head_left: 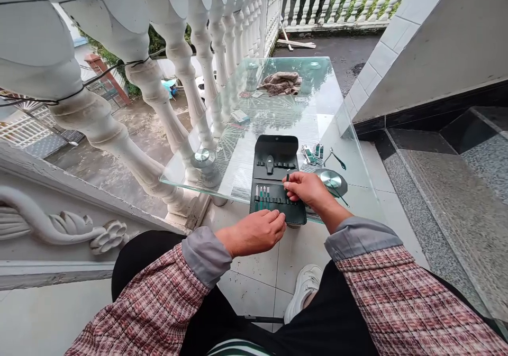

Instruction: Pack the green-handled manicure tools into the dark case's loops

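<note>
Head view: black fold-open tool case (pixel 275 157) lies open at front edge of clear glass desk (pixel 278 112). Right hand (pixel 307 189) grip pinching slim dark metal tool (pixel 288 176) over case's lower row, just beside green-handled tools (pixel 262 192) in loops. Left hand (pixel 254 233) curled, touching case's near edge; cannot tell if clamping. Tool likely light, stiff, thin, slippery: hold by handle end. Loose implements (pixel 313 152) right of case.
</note>
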A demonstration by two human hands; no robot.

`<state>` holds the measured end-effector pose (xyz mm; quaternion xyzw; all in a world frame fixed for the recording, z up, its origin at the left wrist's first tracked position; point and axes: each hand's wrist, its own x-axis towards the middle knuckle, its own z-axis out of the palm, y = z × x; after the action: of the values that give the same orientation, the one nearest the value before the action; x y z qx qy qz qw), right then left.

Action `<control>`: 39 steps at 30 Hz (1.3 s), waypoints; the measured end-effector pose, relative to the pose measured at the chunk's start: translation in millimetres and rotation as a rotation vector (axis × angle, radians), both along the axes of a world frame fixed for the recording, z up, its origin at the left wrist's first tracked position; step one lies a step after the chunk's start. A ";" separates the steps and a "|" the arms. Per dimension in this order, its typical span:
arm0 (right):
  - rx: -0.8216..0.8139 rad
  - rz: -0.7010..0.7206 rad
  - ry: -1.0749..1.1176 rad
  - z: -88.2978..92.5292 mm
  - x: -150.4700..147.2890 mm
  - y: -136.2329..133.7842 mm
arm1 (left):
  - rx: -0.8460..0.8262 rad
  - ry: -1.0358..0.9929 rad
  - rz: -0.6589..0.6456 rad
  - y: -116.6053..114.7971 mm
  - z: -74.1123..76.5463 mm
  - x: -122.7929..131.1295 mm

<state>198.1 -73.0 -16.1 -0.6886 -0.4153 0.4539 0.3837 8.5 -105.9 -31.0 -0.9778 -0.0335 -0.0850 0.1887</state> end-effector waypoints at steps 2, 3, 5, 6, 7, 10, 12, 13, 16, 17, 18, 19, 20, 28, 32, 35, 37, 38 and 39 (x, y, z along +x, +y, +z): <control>-0.013 0.008 -0.024 -2.0 -0.4 2.9 | -0.008 -0.002 0.001 0.0 0.2 -0.2; -0.019 0.014 -0.036 -2.5 -0.5 4.0 | -0.016 -0.002 0.003 0.0 0.2 -0.2; -0.030 0.028 -0.054 -2.4 -0.6 5.2 | -0.033 0.000 0.010 0.0 0.0 0.0; -0.035 0.034 -0.061 -1.9 -0.7 5.2 | -0.040 0.003 0.013 -0.1 0.0 0.2; -0.039 0.039 -0.067 -1.1 -0.9 5.0 | -0.048 0.006 0.017 -0.1 0.1 0.4; -0.046 0.046 -0.095 1.2 -1.9 3.7 | -0.067 0.021 0.023 -0.3 1.3 1.1; -0.046 0.052 -0.122 2.2 -2.6 3.0 | -0.070 0.031 0.029 -0.6 2.4 1.4; -0.046 0.056 -0.135 2.5 -2.9 2.8 | -0.069 0.033 0.031 -0.8 2.9 1.5; -0.049 0.069 -0.163 3.2 -3.1 2.5 | -0.064 0.028 0.031 -1.4 3.9 1.3; -0.052 0.073 -0.172 3.4 -2.9 2.5 | -0.066 0.022 0.028 -1.5 3.9 1.2; -0.056 0.077 -0.182 3.6 -2.8 2.4 | -0.070 0.016 0.026 -1.6 3.7 1.0; -0.061 0.082 -0.192 3.7 -2.6 2.3 | -0.073 0.009 0.023 -1.5 3.4 0.9; -0.067 0.087 -0.205 3.6 -2.4 2.2 | -0.075 0.005 0.019 -1.4 3.1 0.8; -0.090 0.149 -0.351 -3.1 8.1 3.2 | -0.031 -0.009 0.000 -1.0 2.9 0.2; -0.064 0.237 -0.412 -2.9 15.7 5.9 | -0.013 -0.008 -0.003 -0.6 2.0 -0.3; -0.054 0.300 -0.445 -1.0 17.4 6.9 | -0.009 -0.005 0.007 1.3 0.7 -0.1; -0.050 0.341 -0.463 0.1 17.4 6.8 | -0.028 0.010 0.024 2.8 0.2 0.7; -0.048 0.358 -0.471 0.5 17.4 6.6 | -0.042 0.020 0.034 3.4 0.2 1.4; -0.047 0.373 -0.481 0.7 17.5 6.4 | -0.057 0.030 0.042 3.9 0.2 2.1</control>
<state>215.6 -66.6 -15.3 -0.6967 -0.6030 0.3501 0.1685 10.6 -102.0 -30.8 -0.9830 -0.0535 -0.0651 0.1629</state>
